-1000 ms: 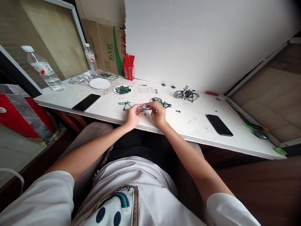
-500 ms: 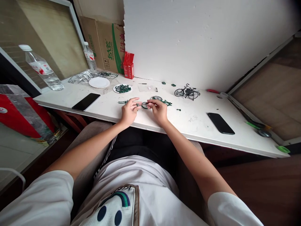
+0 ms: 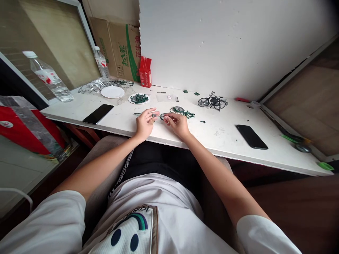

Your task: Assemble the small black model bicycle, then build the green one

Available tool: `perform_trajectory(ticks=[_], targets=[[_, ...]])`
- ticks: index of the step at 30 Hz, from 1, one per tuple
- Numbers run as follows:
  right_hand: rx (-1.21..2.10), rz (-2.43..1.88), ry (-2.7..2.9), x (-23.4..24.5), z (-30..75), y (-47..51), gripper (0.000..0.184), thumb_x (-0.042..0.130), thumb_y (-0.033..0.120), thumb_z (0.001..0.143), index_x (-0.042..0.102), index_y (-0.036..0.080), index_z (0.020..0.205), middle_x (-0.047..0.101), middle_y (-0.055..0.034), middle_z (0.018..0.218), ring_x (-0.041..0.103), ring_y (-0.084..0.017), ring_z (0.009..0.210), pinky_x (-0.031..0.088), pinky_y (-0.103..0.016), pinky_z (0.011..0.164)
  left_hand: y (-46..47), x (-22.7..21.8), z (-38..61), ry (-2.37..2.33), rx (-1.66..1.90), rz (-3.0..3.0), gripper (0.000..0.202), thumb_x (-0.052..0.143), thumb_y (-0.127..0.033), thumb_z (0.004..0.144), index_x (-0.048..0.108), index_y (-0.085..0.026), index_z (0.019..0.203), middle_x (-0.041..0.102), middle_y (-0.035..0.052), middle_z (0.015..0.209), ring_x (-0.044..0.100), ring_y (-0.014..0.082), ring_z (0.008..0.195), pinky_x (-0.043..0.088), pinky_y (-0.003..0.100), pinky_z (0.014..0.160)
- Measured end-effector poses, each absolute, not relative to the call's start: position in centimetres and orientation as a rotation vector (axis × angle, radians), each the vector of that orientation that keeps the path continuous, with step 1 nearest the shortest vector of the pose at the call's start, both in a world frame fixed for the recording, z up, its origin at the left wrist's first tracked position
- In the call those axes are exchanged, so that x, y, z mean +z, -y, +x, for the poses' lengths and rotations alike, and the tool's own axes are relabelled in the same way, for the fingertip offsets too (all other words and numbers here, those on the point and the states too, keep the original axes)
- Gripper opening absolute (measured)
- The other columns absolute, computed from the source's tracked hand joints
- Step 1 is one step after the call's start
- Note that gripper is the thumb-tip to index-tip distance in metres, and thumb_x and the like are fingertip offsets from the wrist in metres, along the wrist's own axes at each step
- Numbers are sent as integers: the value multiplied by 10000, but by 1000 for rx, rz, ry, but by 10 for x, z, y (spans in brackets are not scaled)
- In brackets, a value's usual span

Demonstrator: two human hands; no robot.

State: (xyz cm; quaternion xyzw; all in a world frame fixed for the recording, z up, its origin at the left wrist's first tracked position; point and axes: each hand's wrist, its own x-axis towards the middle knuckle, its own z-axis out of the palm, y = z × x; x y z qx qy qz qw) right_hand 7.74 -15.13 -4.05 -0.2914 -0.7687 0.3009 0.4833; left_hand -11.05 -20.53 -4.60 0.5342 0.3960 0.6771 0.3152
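Over the front of the white table (image 3: pixel 212 137), my left hand (image 3: pixel 144 124) pinches a small dark part (image 3: pixel 154 115) between thumb and fingertips. My right hand (image 3: pixel 179 124) is close beside it, its thumb and forefinger closed on a thin, dark, stick-like piece too small to name surely. Between the two hands shows a small spoked model wheel (image 3: pixel 162 116), partly hidden by the right fingers. Just behind the right hand lie another model wheel (image 3: pixel 178 109) and a green model bicycle frame (image 3: pixel 188 114). A thin green part (image 3: pixel 137 114) rests left of my left hand.
An assembled black model bicycle (image 3: pixel 212 102) stands at the back right. Green parts fill a small white plate (image 3: pixel 147 102); a larger plate (image 3: pixel 112 92) is beside it. Phones (image 3: pixel 98 114) (image 3: pixel 251 137) lie on both sides. Bottles (image 3: pixel 50 79), a red box (image 3: pixel 145 74) and a carton (image 3: pixel 119 49) stand behind.
The view has shifted slightly. My right fingers have moved a little left, covering more of the small wheel, while my left hand keeps its pinch on the small part.
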Motion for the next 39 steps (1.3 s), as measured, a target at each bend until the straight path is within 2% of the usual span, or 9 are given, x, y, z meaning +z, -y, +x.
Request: perform_trajectory(ticks=[8,14,19,27,34,39], targets=[[782,-745,1832,-41,76,154,467,668,633,967,794,185,1009,801,-68,804,751,-207,686,620,-316,622,207,-45,-109,-1058,1779,1455,381,789,-318,900,687,-187,1244,772,151,1212,736,270,1197,519,433,1139],[594,-745,1879,-41,76,157,380,658,553,1002,814,211,1058,826,-69,942,782,-230,805,649,-337,707,203,-50,-111,-1020,1812,1557,341,740,-310,937,683,-182,1248,776,149,1200,758,260,1150,552,441,1106],[498,-747,1901,-41,76,159,357,630,521,1029,816,221,1081,830,-76,1049,783,-233,826,661,-353,750,196,-59,-114,-985,1871,1658,332,729,-284,936,664,-178,1244,789,153,1177,779,263,1112,600,461,1047],[515,-680,1873,-39,75,163,271,646,441,1027,819,238,1073,828,-65,1067,785,-221,829,680,-345,717,196,-59,-115,-990,1828,1626,318,717,-228,911,674,-179,1222,793,149,1165,786,266,1103,618,452,1017],[595,-619,1868,-38,74,164,216,650,335,1005,836,240,1059,836,-52,1068,792,-211,832,693,-336,699,195,-58,-116,-964,1804,1598,300,742,-243,900,681,-170,1185,790,157,1160,778,285,1130,609,470,1036],[581,-637,1776,-39,74,162,198,674,349,988,824,223,1017,832,-63,1025,785,-212,782,684,-333,649,194,-56,-118,-964,1813,1532,316,765,-269,883,660,-168,1164,792,162,1150,795,277,1066,613,474,1017]])
